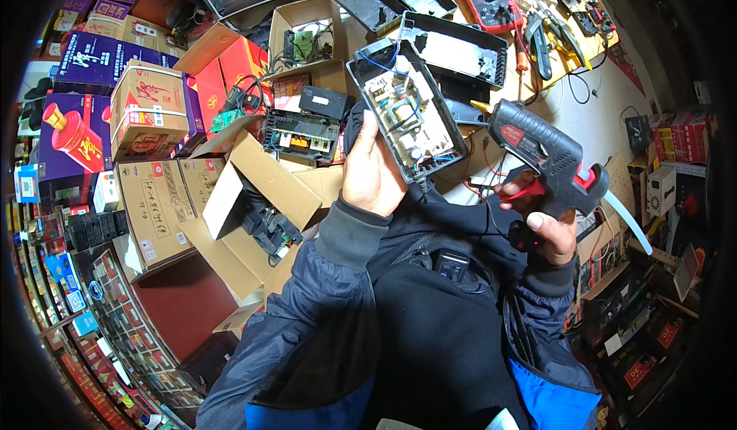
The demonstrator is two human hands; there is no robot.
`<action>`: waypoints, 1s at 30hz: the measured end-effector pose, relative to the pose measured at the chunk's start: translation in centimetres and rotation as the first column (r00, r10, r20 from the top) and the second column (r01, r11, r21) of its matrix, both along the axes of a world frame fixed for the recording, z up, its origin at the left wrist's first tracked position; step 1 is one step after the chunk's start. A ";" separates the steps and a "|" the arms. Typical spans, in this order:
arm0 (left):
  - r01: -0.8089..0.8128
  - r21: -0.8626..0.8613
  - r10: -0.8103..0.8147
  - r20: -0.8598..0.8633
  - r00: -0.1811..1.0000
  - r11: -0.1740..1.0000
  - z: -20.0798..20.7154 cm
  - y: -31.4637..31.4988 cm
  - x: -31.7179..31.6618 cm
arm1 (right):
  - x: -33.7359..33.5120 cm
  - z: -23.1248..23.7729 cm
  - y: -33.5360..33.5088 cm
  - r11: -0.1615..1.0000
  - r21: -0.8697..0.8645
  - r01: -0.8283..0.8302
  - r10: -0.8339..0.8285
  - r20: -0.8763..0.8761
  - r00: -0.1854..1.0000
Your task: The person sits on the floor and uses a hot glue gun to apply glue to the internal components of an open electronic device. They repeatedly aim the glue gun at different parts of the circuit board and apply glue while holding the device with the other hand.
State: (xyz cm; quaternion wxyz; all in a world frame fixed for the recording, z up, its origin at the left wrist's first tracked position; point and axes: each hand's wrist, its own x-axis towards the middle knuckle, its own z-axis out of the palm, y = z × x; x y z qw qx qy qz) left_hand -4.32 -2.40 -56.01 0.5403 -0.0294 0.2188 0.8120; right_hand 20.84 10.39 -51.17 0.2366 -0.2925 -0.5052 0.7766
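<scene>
My left hand (374, 173) holds up an opened black charger case (408, 115), gripping it along its lower left side. Inside the case lies a circuit board with a transformer, coated in pale glue, and a blue wire loops over its top end. In my right hand (549, 230) is a black hot glue gun (541, 150) with a red trigger, my fingers wrapped round it. Its yellowish nozzle tip points left, toward the case, with a gap between. A pale glue stick (629, 221) sticks out of the gun's back end.
Behind the case, a workbench carries black plastic case shells (453, 46), a red multimeter (484, 0) and pliers (568, 42). Cardboard boxes stand at left, one open box (265, 184) holding black parts. Another charger with bare circuitry (303, 134) rests among them. Shelves stand at right.
</scene>
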 end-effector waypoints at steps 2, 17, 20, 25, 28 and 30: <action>-0.009 0.000 0.009 -0.005 1.000 1.000 0.1 0.0 0.1 | 0.0 0.0 0.0 1.000 0.003 0.005 -0.005 0.003 1.000; -0.060 0.093 0.059 0.020 0.998 0.994 0.8 -0.1 -0.5 | 0.0 0.7 -0.5 1.000 0.013 0.004 -0.004 0.025 1.000; -0.100 0.069 0.099 0.015 0.995 0.993 1.0 0.0 -0.6 | 0.0 0.9 -0.6 1.000 0.026 -0.012 0.012 0.021 1.000; -0.128 0.055 0.127 0.018 0.992 0.990 1.3 0.0 -0.8 | 0.0 1.3 -0.8 0.998 0.050 -0.028 0.026 0.044 0.999; -0.117 0.091 0.112 0.058 0.992 0.989 1.3 0.0 -1.1 | 0.2 1.6 -0.9 0.997 0.055 -0.047 0.043 0.064 0.997; -0.126 0.095 0.119 0.071 0.990 0.987 1.3 -0.1 -1.1 | 0.3 1.8 -1.0 0.997 0.053 -0.048 0.044 0.071 0.997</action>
